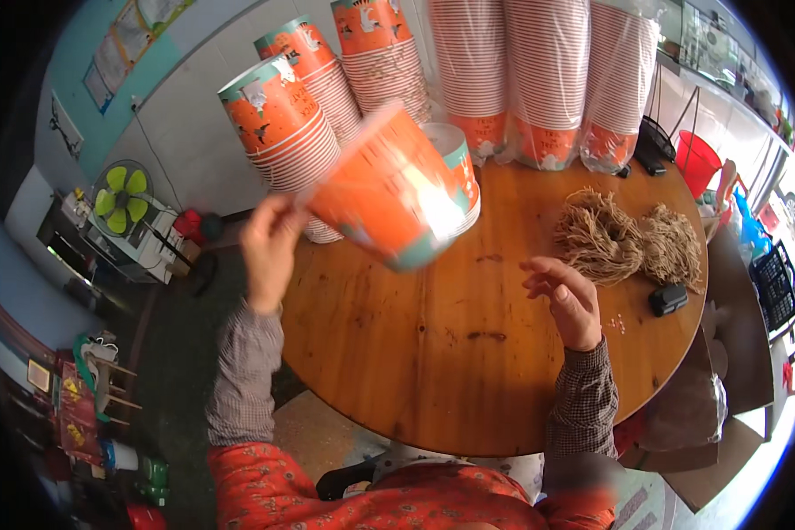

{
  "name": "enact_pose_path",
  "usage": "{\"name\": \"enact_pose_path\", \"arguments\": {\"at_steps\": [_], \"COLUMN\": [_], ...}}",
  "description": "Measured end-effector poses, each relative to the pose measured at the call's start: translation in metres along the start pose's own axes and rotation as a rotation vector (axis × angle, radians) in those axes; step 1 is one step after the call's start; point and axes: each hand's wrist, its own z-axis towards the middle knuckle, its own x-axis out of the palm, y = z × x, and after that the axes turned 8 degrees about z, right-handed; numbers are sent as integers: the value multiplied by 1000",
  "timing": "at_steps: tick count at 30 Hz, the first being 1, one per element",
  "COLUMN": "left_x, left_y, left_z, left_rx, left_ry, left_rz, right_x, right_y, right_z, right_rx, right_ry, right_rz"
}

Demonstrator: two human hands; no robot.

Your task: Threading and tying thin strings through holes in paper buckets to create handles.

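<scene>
Left side: an orange bucket (387, 190) with teal trim is being held by the left hand (272, 249), its edge being pinched between thumb and fingers. The bucket is being held in the air above the round wooden table (420, 353), well tilted, its printed surface being blurred.

Right side: nothing is being gripped by the right hand (570, 300); its fingers are being held loosely curled over the table, near a tan fibre bundle (599, 234). The two hands are being held well apart.

Beyond the held bucket, a short bucket stack (465, 168) is being partly hidden by it. To the left of that, three nested stacks are being seen: a front stack (274, 119), a middle stack (305, 55) and a rear stack (375, 66). Farther right, three tall columns (546, 75) of the same buckets are being enclosed by clear plastic.

On the table's right side, the tan bundle is being flanked by a second bundle (671, 243); a small black object (669, 299) is being borne just below them. Past the table edge, a red pail (697, 163) is being seen.
</scene>
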Motion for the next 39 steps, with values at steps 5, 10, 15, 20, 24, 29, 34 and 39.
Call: {"name": "enact_pose_path", "arguments": {"at_steps": [5,10,15,20,24,29,34,39], "left_x": [-39,-60,-64,-56,-28,-5,-1,18], "left_y": [62,125,183,192,167,156,149,135], "left_z": [128,215,224,194,155,122,129,100], "left_rx": [-92,-355,-622,-706,-761,-185,345,362], "left_ry": [-114,-279,-275,-141,-48,-312,-268,-262], "left_rz": [-634,-898,-843,-762,-663,-131,580,670], "right_x": [12,13,13,13,12,18,18,24], "right_y": [-3,-6,-6,-5,-7,-18,-27,-33], "right_z": [1,1,0,-2,-2,-2,1,1], "right_rx": [98,154,182,242,280,296,286,264], "right_ry": [47,23,26,55,39,-23,18,19], "right_rz": [4,26,84,93,48,-89,-355,-541]}}
